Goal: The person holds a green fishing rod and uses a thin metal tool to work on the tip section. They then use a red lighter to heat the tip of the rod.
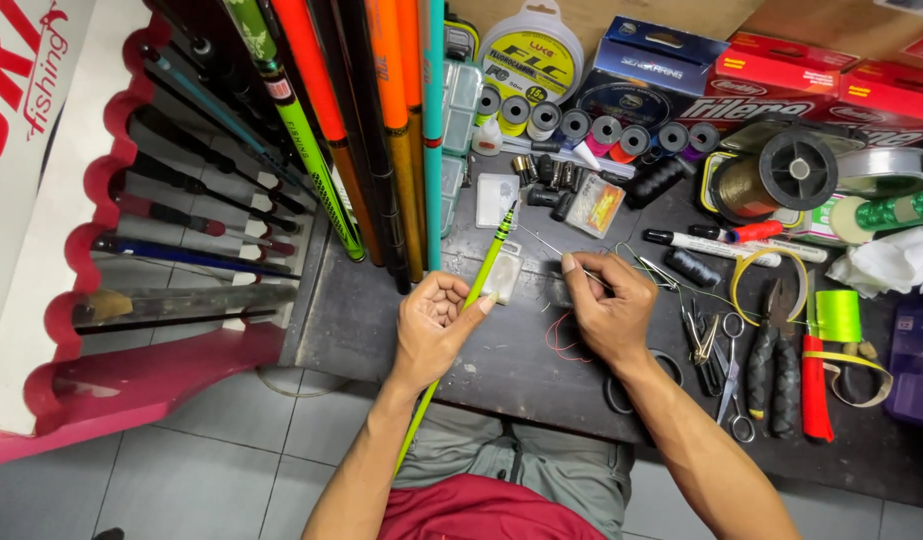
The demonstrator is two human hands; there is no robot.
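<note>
Green rod (485,272) in left hand (432,322), over cluttered dark workbench (502,365).

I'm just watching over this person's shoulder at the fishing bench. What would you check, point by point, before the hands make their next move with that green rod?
1. Left hand has hold of the green rod: ok, fingers curl around it.
2. Rod tip lies over the dark bench: ok.
3. Right hand pinches something thin at its fingertips: ok, but what it is cannot tell.
4. Line runs from the right hand to the rod: cannot tell, too fine to see.
5. Scissors and pliers within reach: ok, just right of the right hand.
6. Space between the hands free: not ok, a small white packet lies there.
</note>
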